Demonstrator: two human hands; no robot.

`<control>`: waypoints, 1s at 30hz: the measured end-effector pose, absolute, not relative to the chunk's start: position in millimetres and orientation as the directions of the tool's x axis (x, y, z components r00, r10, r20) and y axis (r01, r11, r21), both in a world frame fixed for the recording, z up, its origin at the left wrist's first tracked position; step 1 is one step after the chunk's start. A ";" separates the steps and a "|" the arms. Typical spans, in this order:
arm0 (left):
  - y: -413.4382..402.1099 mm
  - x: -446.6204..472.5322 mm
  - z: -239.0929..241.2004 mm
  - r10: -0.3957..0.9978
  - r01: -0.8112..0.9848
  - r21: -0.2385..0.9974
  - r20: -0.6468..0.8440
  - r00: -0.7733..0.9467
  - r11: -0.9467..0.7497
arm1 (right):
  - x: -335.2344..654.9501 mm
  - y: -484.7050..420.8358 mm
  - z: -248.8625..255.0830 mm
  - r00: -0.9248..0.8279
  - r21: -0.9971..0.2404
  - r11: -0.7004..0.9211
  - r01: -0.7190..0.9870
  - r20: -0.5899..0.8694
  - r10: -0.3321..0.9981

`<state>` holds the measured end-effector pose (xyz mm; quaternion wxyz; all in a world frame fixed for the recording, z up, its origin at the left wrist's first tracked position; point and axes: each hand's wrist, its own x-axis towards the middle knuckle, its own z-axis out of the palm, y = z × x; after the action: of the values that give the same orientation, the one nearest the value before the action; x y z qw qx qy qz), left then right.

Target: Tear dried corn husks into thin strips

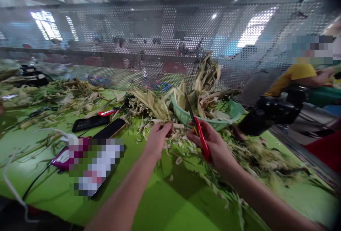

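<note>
Here the left hand (157, 137) is closed in a pinch, thumb against fingertips, on the end of a pale corn husk strip (176, 126) that lies just in front of the green plastic basket (234, 112). Held by its tip like that, the strip seems to be kept stretched and off the loose litter, within reach of the blades. The right hand (215, 145) is wrapped around the red handles of a pair of scissors (198, 131), fingers through the loops. The dark blades point up and away toward the basket, crossing just beside the strip. Whether the blades are parted is too thin to tell. The basket stands near both hands and is heaped with dry husks that stick up past its rim, probably so the stock stays close by. Shredded husk trimmings (261, 152) spread over the green table (160, 202) to the right of the hands, and more lie along its far edge. To the left, well apart from the cutting, lie a second pair of red-handled scissors (109, 112) and two dark phones (90, 123). A perforated metal screen (160, 28) closes off the far side of the table. At the right edge a co-worker's yellow sleeve (293, 76) shows beyond a black device (271, 112).
</note>
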<state>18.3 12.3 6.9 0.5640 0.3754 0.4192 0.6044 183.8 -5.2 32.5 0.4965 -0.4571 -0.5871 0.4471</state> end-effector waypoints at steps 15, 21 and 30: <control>28.0 -11.0 17.2 0.940 -0.372 0.910 0.051 -0.336 -0.182 | 188.4 -6.9 46.2 -0.426 -0.779 0.285 0.558 0.026 0.904; 25.3 -6.1 11.0 0.948 -0.219 0.956 0.125 -0.291 -0.194 | 185.8 -8.7 43.7 -0.401 -0.839 0.193 0.508 -0.032 0.915; 22.3 -5.6 13.1 0.954 -0.191 0.961 0.149 -0.260 -0.203 | 182.4 -9.0 38.4 -0.349 -0.912 -0.017 0.409 -0.174 0.921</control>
<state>-5.6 22.3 13.1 0.4394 0.4207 0.4535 0.6514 182.4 -9.0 38.4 0.2564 -0.5095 -0.6526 0.4988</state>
